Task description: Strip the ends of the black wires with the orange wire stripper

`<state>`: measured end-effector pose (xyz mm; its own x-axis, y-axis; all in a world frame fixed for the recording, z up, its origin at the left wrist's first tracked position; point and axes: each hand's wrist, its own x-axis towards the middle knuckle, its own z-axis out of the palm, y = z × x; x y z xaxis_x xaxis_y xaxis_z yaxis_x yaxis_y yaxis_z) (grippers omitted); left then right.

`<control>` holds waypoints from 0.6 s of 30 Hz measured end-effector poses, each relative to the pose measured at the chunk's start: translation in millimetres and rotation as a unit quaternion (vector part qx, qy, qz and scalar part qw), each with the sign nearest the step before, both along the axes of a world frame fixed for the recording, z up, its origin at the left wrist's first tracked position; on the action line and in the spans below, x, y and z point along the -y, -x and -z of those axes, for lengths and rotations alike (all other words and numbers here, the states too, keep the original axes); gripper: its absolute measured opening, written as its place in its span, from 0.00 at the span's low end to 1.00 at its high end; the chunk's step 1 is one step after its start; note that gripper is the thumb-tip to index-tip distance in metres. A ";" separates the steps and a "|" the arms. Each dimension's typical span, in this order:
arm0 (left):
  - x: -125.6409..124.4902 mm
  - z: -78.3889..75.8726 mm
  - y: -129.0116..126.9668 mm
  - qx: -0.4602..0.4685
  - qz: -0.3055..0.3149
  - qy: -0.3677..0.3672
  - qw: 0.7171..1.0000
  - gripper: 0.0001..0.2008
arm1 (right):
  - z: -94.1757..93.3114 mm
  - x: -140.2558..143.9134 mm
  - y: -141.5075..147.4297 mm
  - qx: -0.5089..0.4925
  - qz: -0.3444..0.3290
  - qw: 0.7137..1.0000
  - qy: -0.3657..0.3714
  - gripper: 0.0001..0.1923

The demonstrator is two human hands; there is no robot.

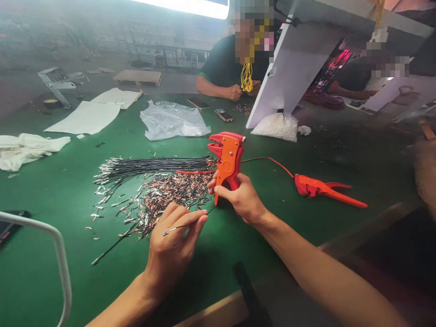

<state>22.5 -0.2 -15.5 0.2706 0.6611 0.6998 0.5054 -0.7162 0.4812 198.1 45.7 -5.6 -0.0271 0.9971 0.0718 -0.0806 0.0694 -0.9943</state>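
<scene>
My right hand is wrapped round the handles of an orange and red wire stripper, held upright with its jaws pointing left. Pinched between the thumb and fingers of my left hand is a short black wire with a silvery terminal on its near end. The wire's other end reaches toward the stripper's lower handle. Behind my hands lies a bundle of black wires, their silvery ends to the left. A heap of wire scraps, black, copper and silvery, spreads in front of the bundle.
A second wire stripper lies on the green table at right, near a thin red strip. Farther back are a clear plastic bag, phones and a bag of white pieces. People sit across the table.
</scene>
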 end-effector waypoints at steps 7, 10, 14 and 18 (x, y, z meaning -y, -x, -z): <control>0.8 0.1 0.6 -0.001 0.015 0.004 1.000 0.06 | 1.8 4.1 -0.6 0.016 -0.012 1.000 -0.020 0.09; 1.5 -0.4 0.0 -0.002 0.020 0.014 1.000 0.06 | 3.4 4.3 -1.5 0.047 0.001 0.998 -0.036 0.07; 1.5 0.6 1.1 0.018 0.004 0.029 0.999 0.06 | -1.4 5.5 -4.4 0.036 -0.014 0.999 -0.008 0.08; 0.2 2.7 5.2 0.058 -0.029 0.057 0.996 0.07 | -9.5 12.2 -5.3 -0.064 -0.106 0.990 0.064 0.14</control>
